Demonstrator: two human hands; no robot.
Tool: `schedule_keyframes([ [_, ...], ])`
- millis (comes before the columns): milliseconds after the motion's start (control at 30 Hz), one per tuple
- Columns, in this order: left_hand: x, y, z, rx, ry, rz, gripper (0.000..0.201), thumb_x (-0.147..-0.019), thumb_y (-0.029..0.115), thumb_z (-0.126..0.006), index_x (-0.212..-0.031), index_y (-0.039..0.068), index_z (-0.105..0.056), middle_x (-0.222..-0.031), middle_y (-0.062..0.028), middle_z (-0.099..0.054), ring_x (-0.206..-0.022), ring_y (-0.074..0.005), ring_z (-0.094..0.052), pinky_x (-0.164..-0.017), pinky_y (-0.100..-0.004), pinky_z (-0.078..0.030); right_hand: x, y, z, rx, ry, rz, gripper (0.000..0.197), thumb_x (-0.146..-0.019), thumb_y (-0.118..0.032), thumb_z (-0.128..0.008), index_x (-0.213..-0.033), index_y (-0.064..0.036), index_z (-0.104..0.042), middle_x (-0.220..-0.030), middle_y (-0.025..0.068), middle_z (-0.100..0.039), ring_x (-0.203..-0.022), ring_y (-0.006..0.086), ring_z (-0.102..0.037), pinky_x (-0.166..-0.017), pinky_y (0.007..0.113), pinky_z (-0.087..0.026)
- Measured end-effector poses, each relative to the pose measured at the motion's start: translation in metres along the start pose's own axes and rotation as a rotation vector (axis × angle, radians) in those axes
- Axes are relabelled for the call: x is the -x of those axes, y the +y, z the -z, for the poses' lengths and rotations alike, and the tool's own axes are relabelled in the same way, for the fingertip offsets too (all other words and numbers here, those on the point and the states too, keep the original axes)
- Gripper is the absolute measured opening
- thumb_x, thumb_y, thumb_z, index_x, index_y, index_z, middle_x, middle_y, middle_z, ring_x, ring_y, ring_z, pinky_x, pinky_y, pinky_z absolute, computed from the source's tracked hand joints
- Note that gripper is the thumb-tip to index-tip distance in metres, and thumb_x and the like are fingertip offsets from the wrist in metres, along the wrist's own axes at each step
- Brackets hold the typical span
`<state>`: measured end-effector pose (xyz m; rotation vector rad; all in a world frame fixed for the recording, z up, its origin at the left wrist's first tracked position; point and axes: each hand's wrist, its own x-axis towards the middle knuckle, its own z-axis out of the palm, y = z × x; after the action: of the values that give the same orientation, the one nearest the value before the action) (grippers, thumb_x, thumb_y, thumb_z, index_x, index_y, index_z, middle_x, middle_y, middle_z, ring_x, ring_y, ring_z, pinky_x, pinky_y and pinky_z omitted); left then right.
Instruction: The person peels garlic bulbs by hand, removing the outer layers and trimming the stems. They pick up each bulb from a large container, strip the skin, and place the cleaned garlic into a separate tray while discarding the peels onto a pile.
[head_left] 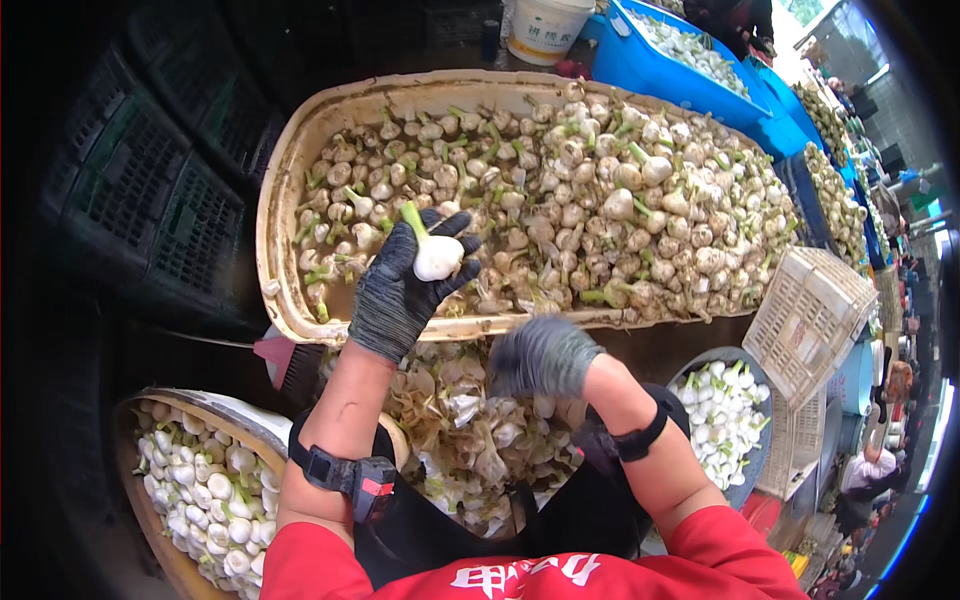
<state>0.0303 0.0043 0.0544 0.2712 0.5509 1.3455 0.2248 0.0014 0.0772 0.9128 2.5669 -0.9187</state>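
Note:
My left hand (400, 285), in a dark grey knit glove, holds a clean white garlic bulb (437, 258) with a short green stem pointing up and left. The bulb rests against the fingers, above the near rim of a big cream tub (283, 235). Inside the tub, unpeeled garlic (690, 235) is heaped high on the right and lies in murky water on the left. My right hand (545, 358), gloved alike, is smeared by motion over a pile of garlic skins (450, 410); its fingers cannot be made out.
A round basin of peeled garlic (722, 420) stands at the right, and another container of white bulbs (205, 490) at the lower left. Cream plastic crates (810, 320) lean beside the tub. Dark stacked crates (150, 190) line the left. Behind are blue tubs (640, 60) and a white bucket (548, 28).

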Motion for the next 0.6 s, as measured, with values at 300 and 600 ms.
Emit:
schedule_keyframes([
  [300,0.003,-0.017,-0.010,-0.375,-0.055,0.216,0.076,-0.086,0.067,-0.022,-0.113,0.001,-0.048,-0.081,-0.0152,-0.061,-0.050,-0.0228,-0.057,-0.045,-0.0283,-0.048,-0.022,0.012,0.014,-1.031,0.849,0.123,0.023,-0.080,-0.017,-0.069,-0.096,-0.0013,-0.065,-0.084,0.0061,-0.065,-0.073,0.0093,-0.058,-0.067,0.024,-0.048],
  [600,0.015,-0.039,-0.020,-0.782,0.064,-0.121,0.049,-0.084,0.019,-0.064,-0.122,0.003,-0.038,-0.094,-0.0076,-0.056,-0.080,-0.0146,-0.058,-0.071,-0.0271,-0.050,-0.030,-0.010,0.014,-1.058,1.029,-0.108,0.020,-0.080,-0.017,-0.070,-0.087,-0.0004,-0.062,-0.071,0.0029,-0.061,-0.066,0.0072,-0.055,-0.060,0.023,-0.047],
])
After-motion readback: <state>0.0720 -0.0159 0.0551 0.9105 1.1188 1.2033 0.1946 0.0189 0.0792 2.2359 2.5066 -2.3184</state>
